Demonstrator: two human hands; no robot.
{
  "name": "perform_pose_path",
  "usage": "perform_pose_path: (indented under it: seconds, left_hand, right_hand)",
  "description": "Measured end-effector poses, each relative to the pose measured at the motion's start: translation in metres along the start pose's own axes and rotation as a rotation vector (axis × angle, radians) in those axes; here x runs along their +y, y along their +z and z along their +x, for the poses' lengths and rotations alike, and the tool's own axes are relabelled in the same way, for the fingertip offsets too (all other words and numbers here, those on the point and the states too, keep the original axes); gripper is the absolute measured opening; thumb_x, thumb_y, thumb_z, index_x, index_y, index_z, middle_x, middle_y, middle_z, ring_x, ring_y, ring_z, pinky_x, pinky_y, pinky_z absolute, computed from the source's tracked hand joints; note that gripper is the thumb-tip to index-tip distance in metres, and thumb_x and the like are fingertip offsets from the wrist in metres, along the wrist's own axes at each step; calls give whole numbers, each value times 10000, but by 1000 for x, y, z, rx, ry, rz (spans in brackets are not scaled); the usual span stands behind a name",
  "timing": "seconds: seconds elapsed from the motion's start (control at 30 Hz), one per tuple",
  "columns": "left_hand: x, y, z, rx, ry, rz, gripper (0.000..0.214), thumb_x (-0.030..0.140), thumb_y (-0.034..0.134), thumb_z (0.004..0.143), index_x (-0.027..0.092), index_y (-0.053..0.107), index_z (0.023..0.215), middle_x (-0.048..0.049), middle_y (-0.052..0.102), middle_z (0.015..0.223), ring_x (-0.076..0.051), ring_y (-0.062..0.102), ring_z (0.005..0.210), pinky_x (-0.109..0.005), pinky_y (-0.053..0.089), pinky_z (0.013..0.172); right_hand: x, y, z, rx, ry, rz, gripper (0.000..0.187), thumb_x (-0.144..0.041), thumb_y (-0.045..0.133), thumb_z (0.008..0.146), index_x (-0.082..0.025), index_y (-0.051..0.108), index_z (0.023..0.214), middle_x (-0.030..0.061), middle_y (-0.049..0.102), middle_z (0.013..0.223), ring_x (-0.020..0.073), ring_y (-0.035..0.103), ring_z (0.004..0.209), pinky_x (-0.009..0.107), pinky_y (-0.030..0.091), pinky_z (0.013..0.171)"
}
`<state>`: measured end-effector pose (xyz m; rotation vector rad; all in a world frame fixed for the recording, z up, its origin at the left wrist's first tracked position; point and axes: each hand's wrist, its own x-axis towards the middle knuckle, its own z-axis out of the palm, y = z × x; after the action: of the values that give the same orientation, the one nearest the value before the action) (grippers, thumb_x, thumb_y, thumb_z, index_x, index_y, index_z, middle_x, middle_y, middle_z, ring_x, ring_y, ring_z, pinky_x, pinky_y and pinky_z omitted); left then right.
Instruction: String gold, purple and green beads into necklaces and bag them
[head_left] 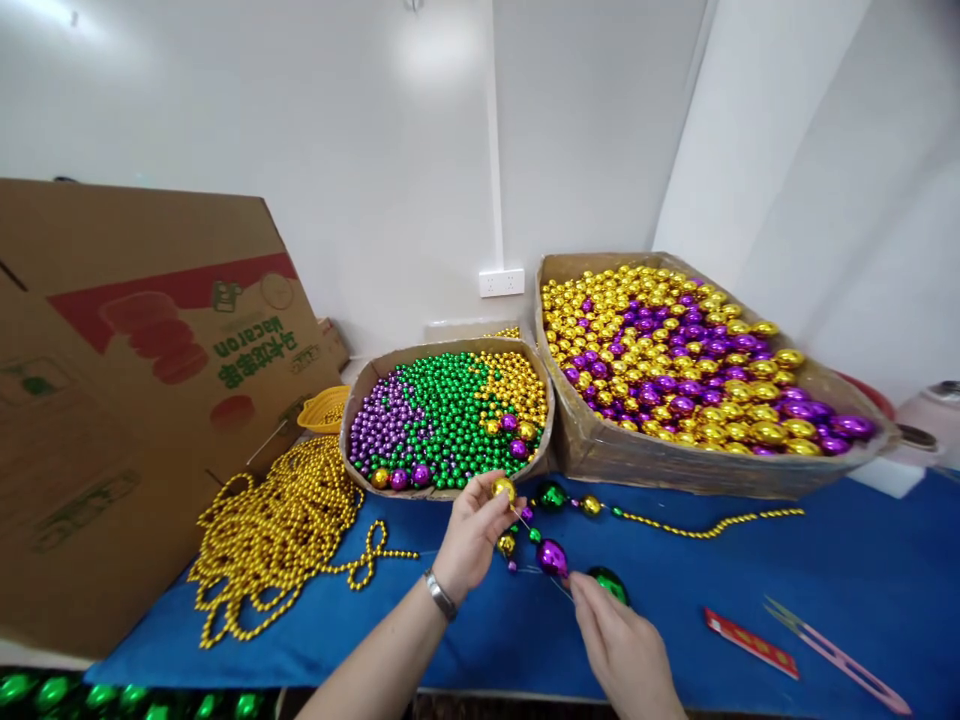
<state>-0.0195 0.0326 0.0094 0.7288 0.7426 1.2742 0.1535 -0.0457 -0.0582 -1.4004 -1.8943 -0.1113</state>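
Observation:
My left hand (471,535) pinches a gold bead (503,488) between thumb and fingertips, just in front of the small cardboard box (358,385) of purple, green and gold beads. My right hand (619,645) is closed in a pinch on a thin needle or thread near a purple bead (552,557), with a green bead (609,583) beside its fingers. A partly strung strand (697,528) with green and gold beads runs right across the blue table (825,570).
A large box (675,460) of gold and purple beads stands at the back right. A heap of gold bead strings (277,530) lies left, beside a big cardboard carton (112,400). A red strip (750,643) and pink thread snips (832,653) lie at right.

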Motion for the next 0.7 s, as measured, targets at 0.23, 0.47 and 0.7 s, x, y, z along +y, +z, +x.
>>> perform_pose_path:
  seconds: [0.23, 0.47, 0.7]
  left_hand:
    - [-12, 2, -13, -15, 12, 65, 385, 215, 760, 669, 195, 596, 1016, -46, 603, 1015, -175, 635, 884, -266, 474, 772]
    - [-11, 2, -13, 1, 41, 58, 398, 213, 770, 657, 175, 601, 1015, -57, 617, 993, -136, 613, 828, -253, 475, 748]
    - [-9, -2, -12, 2, 30, 143, 380, 227, 768, 658, 168, 588, 987, -46, 630, 927, -150, 618, 811, -282, 485, 750]
  right_hand:
    - [-7, -4, 3, -162, 203, 299, 245, -304, 302, 949, -214, 529, 964, 39, 666, 773, 148, 667, 694, 208, 515, 592]
    - [4, 0, -3, -122, 211, 349, 244, -309, 344, 938, -225, 553, 1029, 60, 631, 908, 160, 644, 804, 239, 523, 678]
    - [0, 1, -6, -9, 253, 322, 250, -383, 388, 921, -234, 589, 927, 50, 636, 847, 185, 635, 766, 285, 499, 692]
